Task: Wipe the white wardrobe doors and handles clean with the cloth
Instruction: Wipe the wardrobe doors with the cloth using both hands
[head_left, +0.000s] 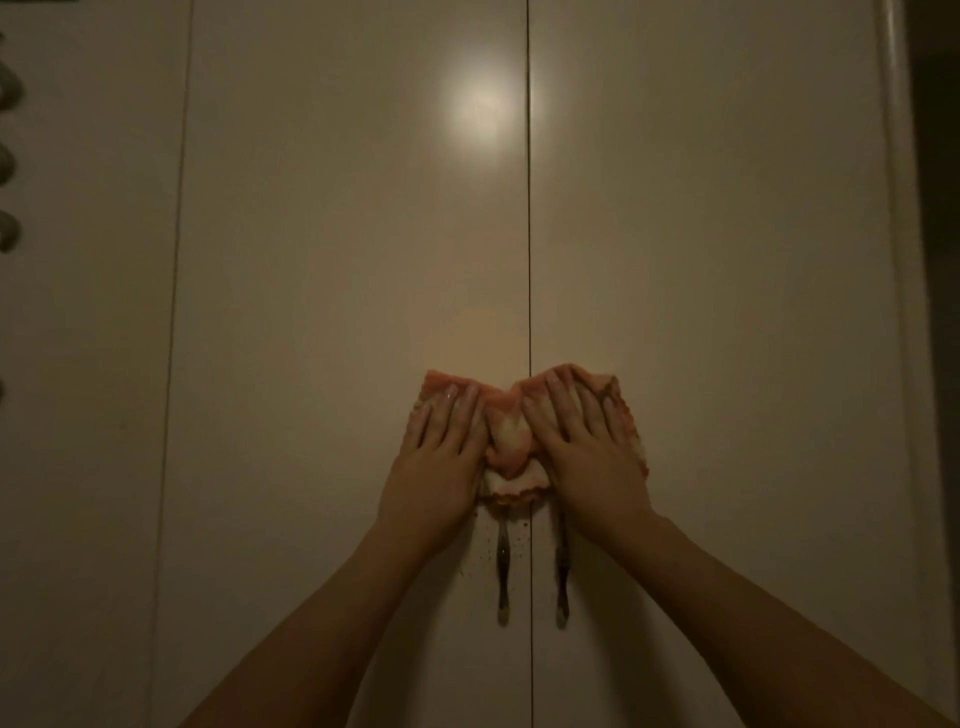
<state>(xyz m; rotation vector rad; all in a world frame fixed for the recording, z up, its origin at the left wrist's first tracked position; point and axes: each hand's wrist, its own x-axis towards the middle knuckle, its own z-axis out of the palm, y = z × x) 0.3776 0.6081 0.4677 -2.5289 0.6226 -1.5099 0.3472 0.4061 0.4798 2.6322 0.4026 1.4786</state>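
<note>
Dimly lit: grey rounded shapes (8, 93) at the left edge, cut off, unidentifiable. Two smooth white wardrobe doors (337, 260) meet at a dark seam. One left hand (441, 457), grip spread flat, fingers together, presses one crumpled pink-orange cloth (511, 441) straddling the seam. One right hand (592, 452), likewise flat on the cloth. Two slim metal handles (502, 571), tops hidden beneath cloth. Dark specks (480, 556) beside left handle.

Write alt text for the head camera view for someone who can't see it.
Two bare hands, left hand and right hand, press a pink cloth flat across the seam between two white wardrobe doors, just above two dark handles. A light glare reflects higher up.
</note>
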